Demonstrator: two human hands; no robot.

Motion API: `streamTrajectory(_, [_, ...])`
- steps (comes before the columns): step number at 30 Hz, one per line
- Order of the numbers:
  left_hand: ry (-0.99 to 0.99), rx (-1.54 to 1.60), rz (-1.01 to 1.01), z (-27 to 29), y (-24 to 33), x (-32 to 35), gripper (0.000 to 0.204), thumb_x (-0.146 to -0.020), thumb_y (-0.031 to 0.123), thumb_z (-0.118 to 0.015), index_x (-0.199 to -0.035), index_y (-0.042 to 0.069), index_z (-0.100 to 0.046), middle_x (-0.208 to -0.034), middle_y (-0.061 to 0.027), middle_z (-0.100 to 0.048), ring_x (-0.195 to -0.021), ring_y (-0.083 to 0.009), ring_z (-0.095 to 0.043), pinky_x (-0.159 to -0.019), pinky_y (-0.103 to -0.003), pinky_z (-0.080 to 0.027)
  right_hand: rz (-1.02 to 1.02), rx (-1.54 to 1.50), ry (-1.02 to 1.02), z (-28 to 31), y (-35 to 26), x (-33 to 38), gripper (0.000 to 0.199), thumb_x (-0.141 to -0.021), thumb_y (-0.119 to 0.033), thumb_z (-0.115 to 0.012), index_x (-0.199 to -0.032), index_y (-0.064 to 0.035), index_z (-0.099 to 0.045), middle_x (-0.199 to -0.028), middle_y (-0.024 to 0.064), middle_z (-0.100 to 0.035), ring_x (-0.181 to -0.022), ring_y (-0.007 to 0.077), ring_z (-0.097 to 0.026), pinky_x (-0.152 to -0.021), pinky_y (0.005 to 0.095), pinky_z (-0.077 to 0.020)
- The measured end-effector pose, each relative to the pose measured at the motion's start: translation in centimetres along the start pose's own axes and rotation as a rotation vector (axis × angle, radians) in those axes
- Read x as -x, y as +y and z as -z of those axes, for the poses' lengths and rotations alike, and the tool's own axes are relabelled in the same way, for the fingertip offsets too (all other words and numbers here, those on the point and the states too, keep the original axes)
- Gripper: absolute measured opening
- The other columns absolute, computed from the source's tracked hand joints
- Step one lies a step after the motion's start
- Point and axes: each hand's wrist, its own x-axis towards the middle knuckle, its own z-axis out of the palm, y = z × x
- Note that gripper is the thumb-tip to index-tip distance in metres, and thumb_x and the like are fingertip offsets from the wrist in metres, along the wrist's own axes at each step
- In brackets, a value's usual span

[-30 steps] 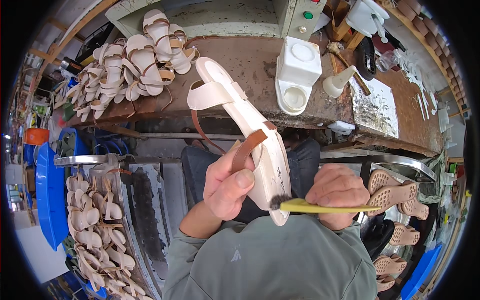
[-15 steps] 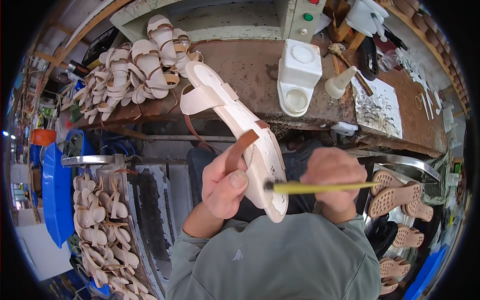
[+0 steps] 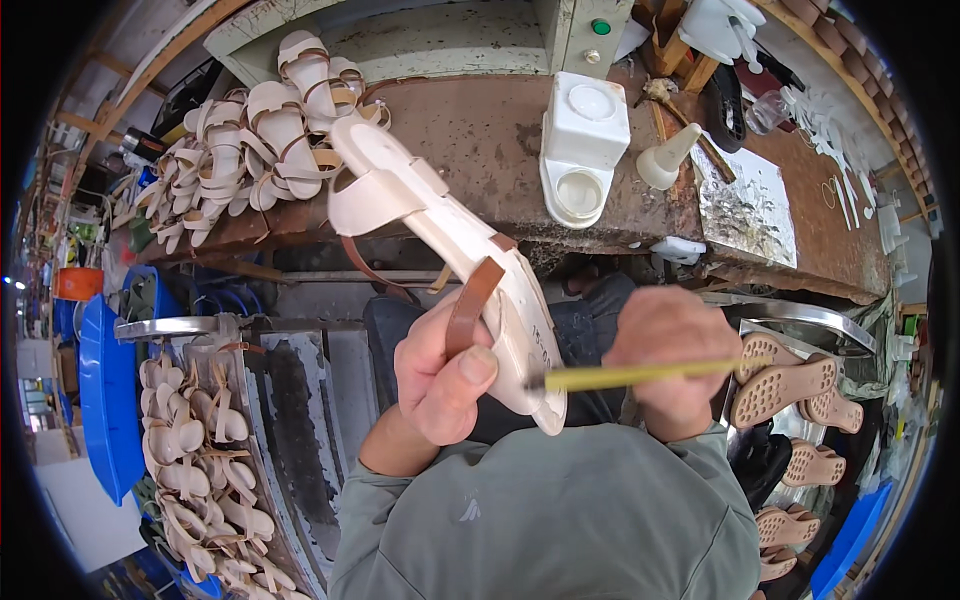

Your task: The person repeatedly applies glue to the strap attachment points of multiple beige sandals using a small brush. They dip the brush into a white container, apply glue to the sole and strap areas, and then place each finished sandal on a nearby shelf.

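My left hand (image 3: pixel 440 385) is closed around the lower part of a pale beige sandal upper (image 3: pixel 425 215), with its thumb beside a brown strap (image 3: pixel 474 305). The sandal is tilted, far end up to the left, its underside toward me with small dark handwriting on it. A brush (image 3: pixel 620 375) with a yellow handle and dark tip is in my right hand (image 3: pixel 675 345), which is blurred but closed. The brush tip touches or nearly touches the sandal's near end, close to its edge.
Sandal uppers lie heaped on the brown bench (image 3: pixel 470 130) and in another pile (image 3: pixel 190 450) at left. A white pot (image 3: pixel 590 125), a cone-shaped bottle (image 3: pixel 668 158) and a stained sheet (image 3: pixel 745 215) sit on the bench. Soles with round holes (image 3: pixel 790 390) are at right; a blue tray (image 3: pixel 105 400) stands far left.
The sandal's far end has swung a little to the left. My right hand still holds the brush at the near end, its tip slightly shifted. The whole view has moved slightly.
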Motion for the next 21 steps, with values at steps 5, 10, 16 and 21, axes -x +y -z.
streamTrajectory(5, [-0.204, -0.162, -0.267, 0.3, 0.5, -0.9, 0.018, -0.079, 0.011, -0.052, -0.066, -0.001, -0.048, -0.065, -0.0117, -0.053, -0.056, -0.0194, -0.048, -0.051, -0.030, -0.037, 0.035, -0.036, -0.034, 0.2, -0.2, -1.0, 0.012, -0.069, -0.003, -0.070, -0.077, 0.0032, -0.065, -0.067, 0.0126, -0.065, -0.053, 0.0216, -0.061, -0.045, 0.0292, -0.0438])
streamTrajectory(10, [-0.273, -0.212, -0.313, 0.8, 0.6, -0.7, 0.015, -0.075, 0.009, -0.055, -0.064, 0.000, -0.049, -0.057, -0.0083, -0.049, -0.045, -0.0188, -0.042, -0.042, -0.030, -0.031, -0.001, -0.007, -0.039, 0.3, 0.5, -1.9, 0.013, -0.068, -0.004, -0.071, -0.077, 0.0026, -0.065, -0.066, 0.0131, -0.064, -0.051, 0.0212, -0.059, -0.046, 0.0294, -0.0439])
streamTrajectory(16, [-0.305, -0.239, -0.323, 1.0, 0.9, -0.8, 0.016, -0.073, 0.009, -0.055, -0.062, 0.001, -0.046, -0.055, -0.0069, -0.046, -0.044, -0.0186, -0.041, -0.041, -0.030, -0.030, -0.008, -0.083, -0.031, 0.7, -0.1, -2.0, 0.013, -0.068, -0.005, -0.071, -0.077, 0.0026, -0.065, -0.067, 0.0132, -0.065, -0.052, 0.0200, -0.059, -0.046, 0.0299, -0.0441])
streamTrajectory(21, [-0.299, -0.239, -0.354, 1.2, 0.5, -0.9, 0.017, -0.072, 0.009, -0.056, -0.061, 0.001, -0.046, -0.055, -0.0066, -0.045, -0.042, -0.0183, -0.040, -0.040, -0.030, -0.030, -0.115, 0.113, 0.007, 0.6, 0.4, -3.2, 0.014, -0.068, -0.006, -0.072, -0.076, 0.0026, -0.065, -0.067, 0.0130, -0.065, -0.052, 0.0202, -0.059, -0.046, 0.0294, -0.0449])
